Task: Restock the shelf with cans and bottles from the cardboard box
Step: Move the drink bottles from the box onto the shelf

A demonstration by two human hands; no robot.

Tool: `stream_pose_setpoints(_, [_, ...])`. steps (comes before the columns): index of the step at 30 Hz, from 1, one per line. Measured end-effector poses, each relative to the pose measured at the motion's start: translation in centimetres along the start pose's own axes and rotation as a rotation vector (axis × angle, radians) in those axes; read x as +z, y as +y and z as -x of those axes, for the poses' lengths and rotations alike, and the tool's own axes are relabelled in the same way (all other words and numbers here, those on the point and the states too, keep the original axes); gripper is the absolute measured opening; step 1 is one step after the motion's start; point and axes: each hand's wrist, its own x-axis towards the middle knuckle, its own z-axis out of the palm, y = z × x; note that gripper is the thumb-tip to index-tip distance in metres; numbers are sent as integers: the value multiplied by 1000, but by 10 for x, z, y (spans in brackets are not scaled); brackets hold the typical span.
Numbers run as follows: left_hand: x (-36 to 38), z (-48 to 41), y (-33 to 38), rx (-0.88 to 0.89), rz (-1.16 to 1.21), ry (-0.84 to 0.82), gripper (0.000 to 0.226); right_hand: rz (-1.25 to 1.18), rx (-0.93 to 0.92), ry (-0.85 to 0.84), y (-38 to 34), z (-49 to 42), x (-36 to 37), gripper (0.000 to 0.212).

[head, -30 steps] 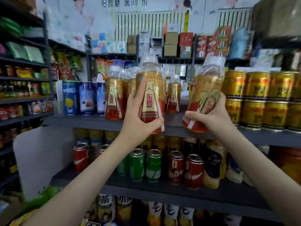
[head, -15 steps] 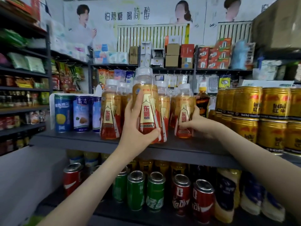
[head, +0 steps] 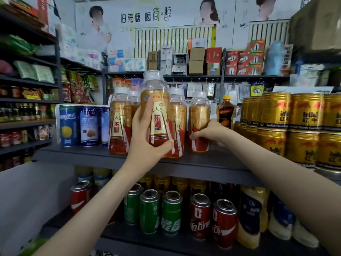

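My left hand (head: pixel 145 139) grips a gold-and-red drink bottle (head: pixel 156 115) with a clear cap, holding it upright just above the front edge of the dark upper shelf (head: pixel 217 163). My right hand (head: pixel 212 133) holds the lower part of a matching bottle (head: pixel 199 119) that stands on that shelf to the right. More of the same bottles (head: pixel 120 121) stand in a row behind and to the left. The cardboard box is out of view.
Blue cans (head: pixel 79 126) stand at the shelf's left end, stacked gold cans (head: pixel 302 130) at its right, and a dark bottle (head: pixel 225 111) behind. The lower shelf carries green cans (head: pixel 160 213) and red cans (head: pixel 212 218). Other racks line the left side and back.
My right hand carried its bottle from in front of the shelf onto the shelf, setting it upright beside the row. My left hand kept its bottle near the shelf front.
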Motion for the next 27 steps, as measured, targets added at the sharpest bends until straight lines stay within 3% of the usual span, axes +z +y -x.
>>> stream_pose_setpoints(3, [-6, 2, 0, 4, 8, 31, 101, 19, 3, 33, 1, -4, 2, 50])
stream_pose_setpoints(8, [-13, 6, 1, -47, -3, 36, 100, 171, -16, 119, 6, -13, 5, 110])
stream_pose_setpoints(16, [-18, 11, 2, -56, -28, 42, 101, -50, 27, -107, 11, -23, -17, 106])
stream_pose_setpoints(20, [-14, 9, 5, -68, -29, 35, 101, 59, -40, 60, 6, -29, -10, 121])
stream_pose_setpoints(23, [-9, 8, 5, -72, -29, 34, 102, 100, -71, 185, 4, -31, 0, 111])
stream_pose_setpoints(27, [-7, 10, 3, -40, -53, 24, 102, -36, -116, -5, 8, -34, -8, 93])
